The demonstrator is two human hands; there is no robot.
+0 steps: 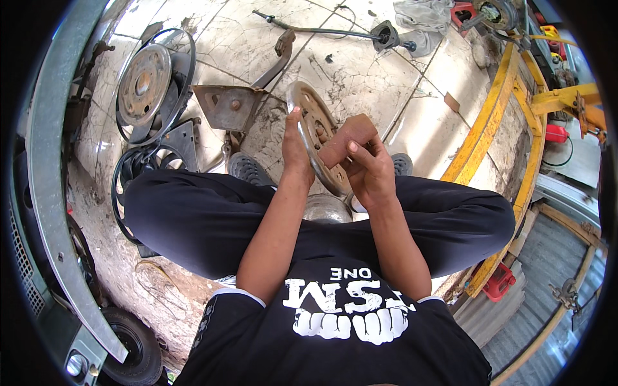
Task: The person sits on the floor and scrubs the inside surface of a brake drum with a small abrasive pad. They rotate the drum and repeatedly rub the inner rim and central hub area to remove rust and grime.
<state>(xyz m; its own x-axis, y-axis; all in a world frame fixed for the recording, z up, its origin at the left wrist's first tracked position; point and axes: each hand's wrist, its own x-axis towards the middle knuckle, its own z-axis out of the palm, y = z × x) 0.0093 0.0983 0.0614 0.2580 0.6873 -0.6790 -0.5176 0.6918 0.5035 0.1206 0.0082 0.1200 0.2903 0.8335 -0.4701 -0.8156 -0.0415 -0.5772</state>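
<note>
Steel disc (pixel 313 138), round and worn, stands on edge at the centre of the frame above the knees, with the left hand (pixel 295 147) closed around its near rim and the thumb up along the edge. Against its face the right hand (pixel 368 170) pinches a folded brown abrasive sheet (pixel 346 139). Rubbing would likely go best with the disc braced firmly and the sheet pressed flat in short strokes.

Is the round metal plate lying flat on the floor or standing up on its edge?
Standing on edge. The left hand holds the round metal plate by its rim; the right hand presses a brown pad on it.
</note>
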